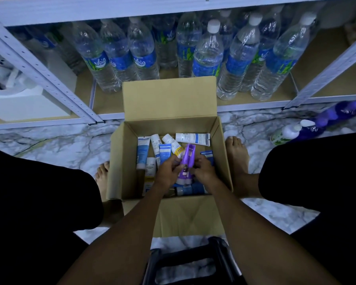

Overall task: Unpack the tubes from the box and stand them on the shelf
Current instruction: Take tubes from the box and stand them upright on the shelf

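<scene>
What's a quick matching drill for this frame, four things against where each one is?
Things:
1. purple tube
2. water bottles
3. white tube with blue band
4. pump bottle

Places:
A. on the floor, right of the box
B. lying in the box's far right corner
C. held between the left hand and right hand
D. standing on the bottom shelf

Pairs: 1-C, 2-D, 3-B, 4-A
</scene>
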